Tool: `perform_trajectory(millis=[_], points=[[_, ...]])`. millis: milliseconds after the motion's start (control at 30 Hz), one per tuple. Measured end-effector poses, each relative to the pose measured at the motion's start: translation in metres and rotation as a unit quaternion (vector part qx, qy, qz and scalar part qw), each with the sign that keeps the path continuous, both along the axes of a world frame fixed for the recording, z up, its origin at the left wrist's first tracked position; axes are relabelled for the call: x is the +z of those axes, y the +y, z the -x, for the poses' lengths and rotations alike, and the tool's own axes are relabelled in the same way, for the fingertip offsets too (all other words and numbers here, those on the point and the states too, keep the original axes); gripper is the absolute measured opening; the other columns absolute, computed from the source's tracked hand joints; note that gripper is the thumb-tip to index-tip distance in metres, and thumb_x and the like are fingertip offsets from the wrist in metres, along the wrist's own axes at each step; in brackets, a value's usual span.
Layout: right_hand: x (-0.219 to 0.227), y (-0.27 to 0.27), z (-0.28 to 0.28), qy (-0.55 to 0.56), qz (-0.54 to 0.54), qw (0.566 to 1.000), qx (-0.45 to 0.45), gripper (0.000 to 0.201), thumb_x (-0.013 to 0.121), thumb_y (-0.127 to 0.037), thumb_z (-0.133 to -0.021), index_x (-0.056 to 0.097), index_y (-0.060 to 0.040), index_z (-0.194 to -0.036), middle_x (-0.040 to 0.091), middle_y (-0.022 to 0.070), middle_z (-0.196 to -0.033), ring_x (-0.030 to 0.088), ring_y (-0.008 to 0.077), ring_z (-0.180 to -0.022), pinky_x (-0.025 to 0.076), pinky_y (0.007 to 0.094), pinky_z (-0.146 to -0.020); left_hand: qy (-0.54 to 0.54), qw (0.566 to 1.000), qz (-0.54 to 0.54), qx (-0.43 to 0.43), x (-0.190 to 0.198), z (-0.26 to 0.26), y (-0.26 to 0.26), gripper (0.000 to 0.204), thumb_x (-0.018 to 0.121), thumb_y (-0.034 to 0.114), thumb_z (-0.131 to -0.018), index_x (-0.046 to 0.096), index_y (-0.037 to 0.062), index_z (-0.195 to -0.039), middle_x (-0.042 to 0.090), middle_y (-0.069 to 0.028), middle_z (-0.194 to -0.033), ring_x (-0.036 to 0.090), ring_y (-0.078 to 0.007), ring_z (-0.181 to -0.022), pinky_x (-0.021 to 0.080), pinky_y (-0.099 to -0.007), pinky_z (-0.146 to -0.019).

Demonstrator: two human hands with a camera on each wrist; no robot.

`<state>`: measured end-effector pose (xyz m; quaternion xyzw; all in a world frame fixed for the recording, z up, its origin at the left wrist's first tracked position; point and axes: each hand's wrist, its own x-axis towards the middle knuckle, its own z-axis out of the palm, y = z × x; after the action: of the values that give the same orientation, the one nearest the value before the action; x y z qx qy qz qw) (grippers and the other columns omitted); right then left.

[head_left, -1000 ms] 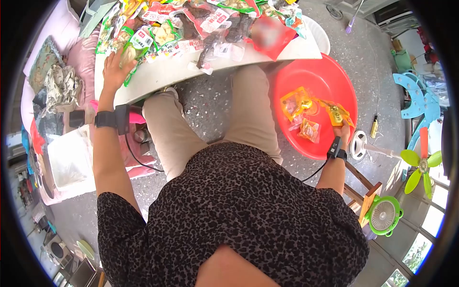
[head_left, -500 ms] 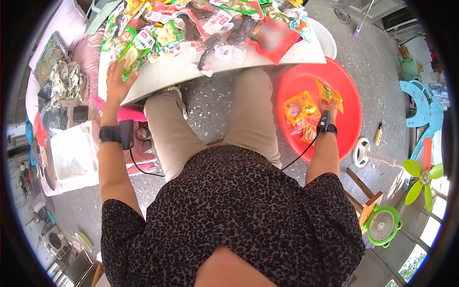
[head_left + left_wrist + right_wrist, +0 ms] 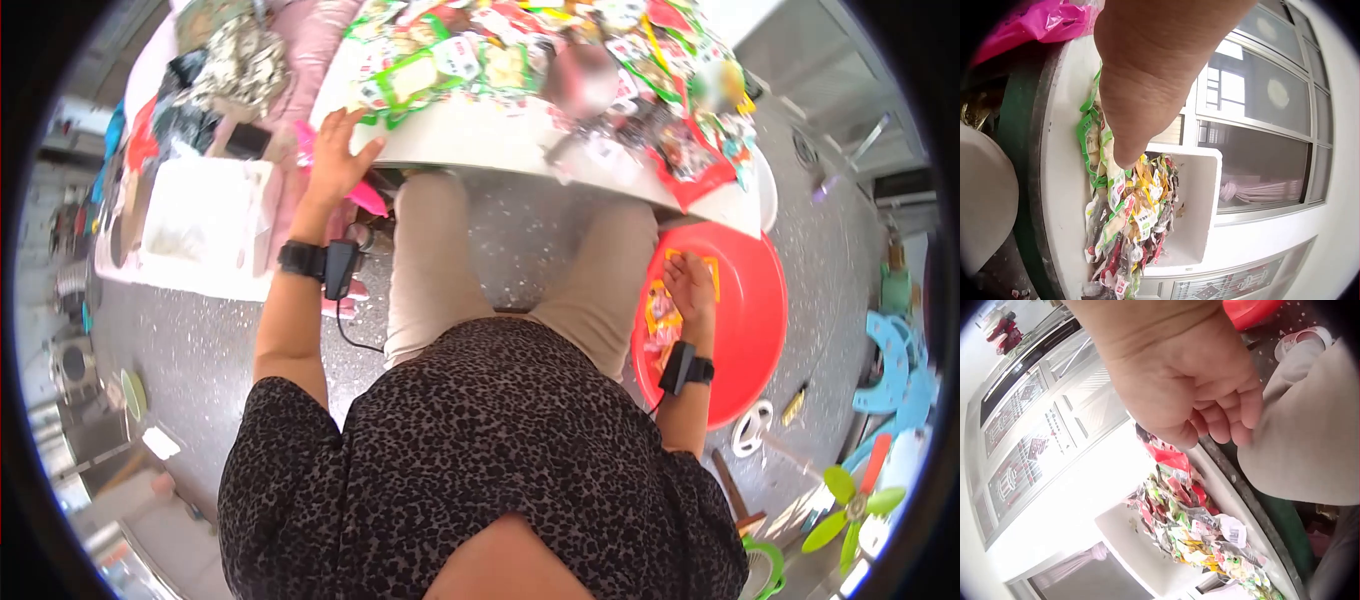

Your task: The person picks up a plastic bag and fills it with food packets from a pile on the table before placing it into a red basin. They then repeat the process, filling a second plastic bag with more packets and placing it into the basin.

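Note:
My left hand (image 3: 340, 160) is at the table's left front corner, fingers spread and straight, holding nothing. Just past its fingertips lies a green-edged snack packet (image 3: 410, 80), part of a heap of mixed food packets on the white table (image 3: 450, 140). My right hand (image 3: 692, 292) is raised over the red basin (image 3: 752, 335), palm up and empty, its fingers loosely bent. Orange-yellow packets (image 3: 660, 310) lie in that basin, partly hidden behind the hand. In the right wrist view the relaxed fingers (image 3: 1216, 422) have nothing between them.
A white box (image 3: 1200, 206) stands behind the heap. Left of my legs is a bright pink bag (image 3: 368, 197), and farther left a white tub (image 3: 205, 215) on pink cloth. A green-bladed fan (image 3: 855, 508) and blue plastic pieces (image 3: 885, 365) are at the right.
My right hand has let go of the yellow packet over the basin and come up empty. The head view has turned toward the left. My left hand stays beside the table corner.

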<state>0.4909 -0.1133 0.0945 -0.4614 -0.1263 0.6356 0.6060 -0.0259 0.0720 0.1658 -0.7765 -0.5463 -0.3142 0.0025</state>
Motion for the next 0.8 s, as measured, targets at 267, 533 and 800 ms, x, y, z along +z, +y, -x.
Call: perform_trajectory(millis=[267, 533, 800], points=[[0.04, 0.04, 0.078, -0.281, -0.035, 0.956, 0.075, 0.011, 0.044, -0.011, -0.081, 0.048, -0.0059, -0.09, 0.054, 0.0023, -0.081, 0.052, 0.0104, -0.075, 0.042, 0.0225, -0.064, 0.008, 0.993, 0.049, 0.109, -0.004, 0.039, -0.039, 0.041, 0.056, 0.028, -0.07, 0.05, 0.0062, -0.104, 0.041, -0.0175, -0.115, 0.032, -0.0321, -0.111, 0.023, -0.039, -0.094], [0.006, 0.051, 0.11, -0.454, -0.132, 0.876, 0.099, 0.012, 0.048, -0.004, -0.077, 0.05, -0.0013, -0.088, 0.052, 0.0021, -0.08, 0.048, 0.0066, -0.073, 0.039, 0.0183, -0.066, 0.02, 0.936, -0.088, 0.339, 0.018, 0.153, -0.044, 0.027, 0.052, 0.019, -0.07, 0.053, 0.0052, -0.094, 0.052, -0.0136, -0.097, 0.045, -0.0303, -0.096, 0.035, -0.0358, -0.083], [0.001, 0.053, 0.103, -0.451, -0.118, 0.879, 0.106, 0.01, 0.046, -0.004, -0.078, 0.051, -0.0009, -0.086, 0.052, 0.0013, -0.078, 0.047, 0.006, -0.071, 0.038, 0.0179, -0.064, 0.048, 0.876, 0.27, 0.396, 0.002, 0.227, -0.067, 0.054, 0.051, 0.034, -0.068, 0.043, 0.0046, -0.112, 0.047, -0.0177, -0.11, 0.045, -0.0293, -0.102, 0.036, -0.036, -0.085]])
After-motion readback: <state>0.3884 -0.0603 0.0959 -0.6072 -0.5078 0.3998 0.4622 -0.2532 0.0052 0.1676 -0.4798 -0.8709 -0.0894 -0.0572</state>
